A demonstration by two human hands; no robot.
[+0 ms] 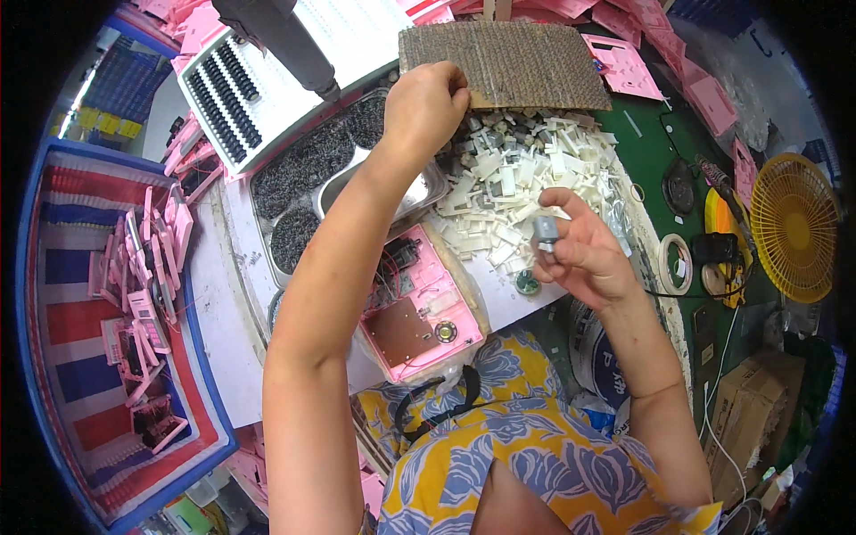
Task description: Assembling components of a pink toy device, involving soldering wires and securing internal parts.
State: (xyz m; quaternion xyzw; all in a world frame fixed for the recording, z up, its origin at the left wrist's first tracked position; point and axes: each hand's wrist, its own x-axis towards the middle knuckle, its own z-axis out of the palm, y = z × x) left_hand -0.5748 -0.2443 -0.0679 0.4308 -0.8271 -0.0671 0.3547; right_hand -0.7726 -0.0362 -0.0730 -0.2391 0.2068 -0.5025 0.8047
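Observation:
My left hand (pixel 426 102) reaches forward to the near left edge of a brown corrugated cardboard sheet (pixel 508 64). Its fingers are curled, and their tips are hidden, so whatever they grip does not show. Over a heap of small white plastic parts (pixel 513 183), my right hand (pixel 584 254) is raised. Between its thumb and fingers is a small grey motor-like block (pixel 545 230). Nearer to me, a pink plastic housing (pixel 428 308) lies face down with wires, a round speaker-like disc and a brown panel inside it.
A metal tray (pixel 308 169) of small dark springs or screws lies left of the heap. Over a white perforated rack (pixel 276 85) hangs a grey power screwdriver (pixel 294 45). A striped fabric bin (pixel 67 294) holds pink assemblies. A yellow basket (pixel 794 227) stands right.

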